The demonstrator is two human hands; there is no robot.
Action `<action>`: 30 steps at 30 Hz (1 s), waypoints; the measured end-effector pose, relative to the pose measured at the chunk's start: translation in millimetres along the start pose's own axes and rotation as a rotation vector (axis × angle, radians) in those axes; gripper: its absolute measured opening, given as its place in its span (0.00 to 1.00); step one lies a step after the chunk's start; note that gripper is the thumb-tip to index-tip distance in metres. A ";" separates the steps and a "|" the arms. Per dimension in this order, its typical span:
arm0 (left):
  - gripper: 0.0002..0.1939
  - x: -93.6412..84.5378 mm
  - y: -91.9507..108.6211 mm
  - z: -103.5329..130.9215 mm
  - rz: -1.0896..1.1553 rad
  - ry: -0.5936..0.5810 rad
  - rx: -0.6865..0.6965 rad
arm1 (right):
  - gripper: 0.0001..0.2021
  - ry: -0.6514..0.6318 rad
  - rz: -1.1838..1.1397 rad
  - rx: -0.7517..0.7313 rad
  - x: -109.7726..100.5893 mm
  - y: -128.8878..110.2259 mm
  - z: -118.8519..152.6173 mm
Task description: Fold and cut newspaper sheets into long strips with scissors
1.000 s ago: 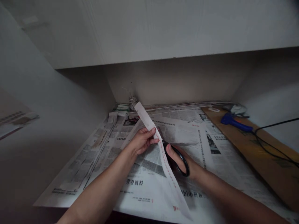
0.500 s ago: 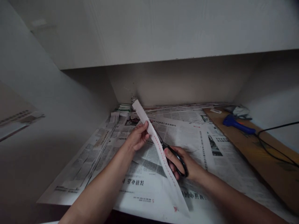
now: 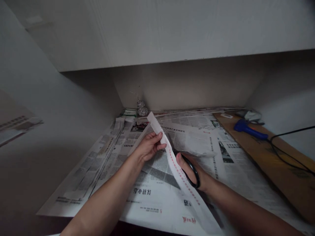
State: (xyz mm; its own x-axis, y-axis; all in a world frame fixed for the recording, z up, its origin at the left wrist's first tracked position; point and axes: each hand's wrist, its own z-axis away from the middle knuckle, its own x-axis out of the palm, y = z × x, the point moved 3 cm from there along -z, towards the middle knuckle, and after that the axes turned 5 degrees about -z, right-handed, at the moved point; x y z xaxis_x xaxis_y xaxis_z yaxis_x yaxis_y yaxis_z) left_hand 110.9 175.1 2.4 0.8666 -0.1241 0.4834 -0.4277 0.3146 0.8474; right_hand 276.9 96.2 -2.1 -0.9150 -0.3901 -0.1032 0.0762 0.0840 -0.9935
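Observation:
A long white paper strip [image 3: 177, 170] with red print slants from the middle of the view down to the lower right. My left hand [image 3: 151, 146] pinches it near its upper end, thumb on top. Black-handled scissors [image 3: 193, 171] are gripped in my right hand [image 3: 189, 167], just right of the strip. Their blades lie mostly behind the paper, so how wide they are spread cannot be seen. Newspaper sheets [image 3: 145, 208] lie beneath both hands.
A brown cardboard piece [image 3: 246, 147] on the right carries a blue glue-gun-like tool [image 3: 251, 129] with a black cable [image 3: 285, 152]. Thin sticks [image 3: 197, 112] and a twine bundle [image 3: 141, 108] sit at the back. Newspaper strips [image 3: 105, 157] lie left.
The strip's top end has shifted right and down with my left hand, and its lower end has swung right. The scissors have moved slightly right. More of the twine bundle shows.

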 end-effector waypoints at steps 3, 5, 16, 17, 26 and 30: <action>0.04 -2.2 0.7 -1.6 0.001 0.002 0.004 | 0.31 0.040 0.028 -0.044 3.1 -2.4 0.8; 0.04 -3.8 1.1 -2.1 0.002 0.006 0.010 | 0.31 0.036 0.010 -0.024 5.5 -4.1 1.1; 0.01 -11.4 11.9 -2.8 0.035 0.020 0.048 | 0.31 -0.029 -0.166 0.236 7.1 1.1 2.8; 0.01 -10.7 10.1 -2.7 0.032 0.014 0.041 | 0.31 -0.049 -0.167 0.210 7.3 0.4 3.0; 0.04 1.1 -9.6 -0.9 -0.032 -0.092 -0.078 | 0.31 -0.057 -0.026 -0.085 1.8 -3.8 -0.1; 0.05 -2.4 -8.5 -3.2 -0.030 -0.085 -0.077 | 0.29 0.037 -0.017 -0.111 3.7 -6.8 -0.3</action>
State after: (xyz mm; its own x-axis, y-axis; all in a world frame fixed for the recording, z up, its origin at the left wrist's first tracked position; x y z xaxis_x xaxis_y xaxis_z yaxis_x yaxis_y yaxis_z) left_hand 113.2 175.7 -6.7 0.8525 -0.2128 0.4776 -0.3780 0.3801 0.8442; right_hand 272.9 94.5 4.2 -0.9301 -0.3581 -0.0824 0.0180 0.1796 -0.9836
